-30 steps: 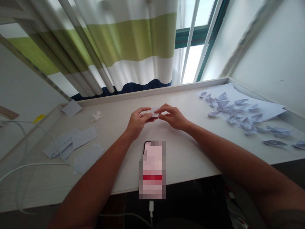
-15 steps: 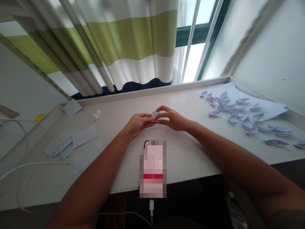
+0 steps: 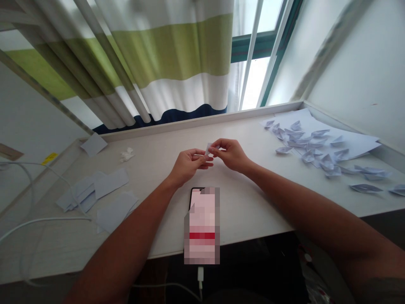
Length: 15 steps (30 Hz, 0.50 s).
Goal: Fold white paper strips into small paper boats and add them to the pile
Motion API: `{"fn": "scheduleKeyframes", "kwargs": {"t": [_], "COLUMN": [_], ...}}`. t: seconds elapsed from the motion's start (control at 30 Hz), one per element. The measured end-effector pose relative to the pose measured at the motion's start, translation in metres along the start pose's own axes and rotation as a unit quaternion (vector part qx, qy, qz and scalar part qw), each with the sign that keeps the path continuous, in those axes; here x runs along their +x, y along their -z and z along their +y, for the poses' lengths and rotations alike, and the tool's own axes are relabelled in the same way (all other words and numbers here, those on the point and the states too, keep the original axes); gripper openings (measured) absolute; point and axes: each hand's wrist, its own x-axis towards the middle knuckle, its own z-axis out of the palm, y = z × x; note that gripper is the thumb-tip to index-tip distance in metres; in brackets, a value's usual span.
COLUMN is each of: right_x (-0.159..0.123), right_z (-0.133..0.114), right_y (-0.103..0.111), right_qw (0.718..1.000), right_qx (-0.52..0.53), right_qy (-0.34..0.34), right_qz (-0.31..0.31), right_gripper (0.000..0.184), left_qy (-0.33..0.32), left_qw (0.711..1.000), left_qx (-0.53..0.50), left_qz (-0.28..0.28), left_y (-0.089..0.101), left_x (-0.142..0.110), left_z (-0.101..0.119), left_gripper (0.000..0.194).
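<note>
Two hands pinch a small piece of white paper (image 3: 208, 148) above a pale desk (image 3: 164, 147), the paper at the centre of the dial.

The left hand (image 3: 191, 164) presses thumb to fingers on the paper's lower end, toward seven o'clock; the right hand (image 3: 229, 153), at three o'clock, nips its other side between thumb and fingertips. Farther out at three, folded paper boats (image 3: 327, 162) cluster, some on large white sheets (image 3: 354, 137) inside the desk's raised rim (image 3: 344, 131); a nearer boat (image 3: 365, 188) shows an open hollow. A phone (image 3: 202, 223), its screen pixelated, lies at six o'clock, a white plug (image 3: 200, 273) near its lower end. Loose paper pieces (image 3: 110, 183) overlap between eight and nine; a crumpled scrap (image 3: 127, 155) sits at nine.
</note>
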Motion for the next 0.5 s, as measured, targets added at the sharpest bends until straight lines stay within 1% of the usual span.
{"fn": "scheduleKeyframes", "kwargs": {"t": [0.07,0.2,0.3,0.5], "right_x": [0.0001,-0.0009,-0.0018,-0.0022], "right_z": [-0.0010,-0.0032,-0.0040,-0.0014], "right_y": [0.0002,-0.0011,-0.0028,-0.0038], "right_qw": [1.000,1.000,1.000,0.998], "right_qx": [0.001,0.009,0.016,0.062], "right_qy": [0.001,0.001,0.003,-0.004], "right_qz": [0.003,-0.002,-0.002,0.008], "right_gripper": [0.051,0.050,0.048,0.048], "left_qy": [-0.005,-0.021,-0.033,-0.022], "left_qw": [1.000,0.999,0.999,0.999], "left_qx": [0.011,0.034,0.032,0.024], "left_qz": [0.012,0.005,0.005,-0.001], "left_y": [-0.0010,-0.0009,0.0003,-0.0012], "left_x": [-0.0005,-0.0013,-0.0007,0.0010], "left_z": [-0.0003,0.0011,0.0011,-0.0015], "left_gripper": [0.048,0.051,0.052,0.049]}}
